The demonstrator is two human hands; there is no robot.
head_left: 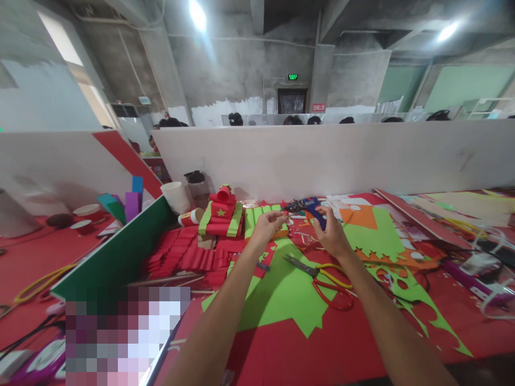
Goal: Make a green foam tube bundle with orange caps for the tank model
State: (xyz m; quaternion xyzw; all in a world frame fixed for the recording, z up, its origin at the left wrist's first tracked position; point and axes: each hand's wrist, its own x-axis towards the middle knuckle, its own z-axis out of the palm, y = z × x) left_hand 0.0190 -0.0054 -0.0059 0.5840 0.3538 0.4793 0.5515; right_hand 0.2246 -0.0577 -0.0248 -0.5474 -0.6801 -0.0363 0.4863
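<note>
My left hand [269, 228] is closed, thumb and fingertips pinched on a small red piece [286, 213] that is mostly hidden. Close to its right, my right hand [330, 236] grips the handle of a blue glue gun [310, 206]. The gun's dark nozzle points left, near my left fingertips; whether it touches the red piece I cannot tell. Below both hands lies a bright green sheet [277, 300] with a jagged edge. On it rests a grey-jawed cutting tool [301, 265] with one yellow and one red handle.
A red-and-green paper model [221, 212] with a star stands left of my hands, beside stacked red folded strips [177, 252]. A green board [116, 252] rises at left, and a white partition [322, 155] spans the back. Cut green scraps [422, 305] lie at right.
</note>
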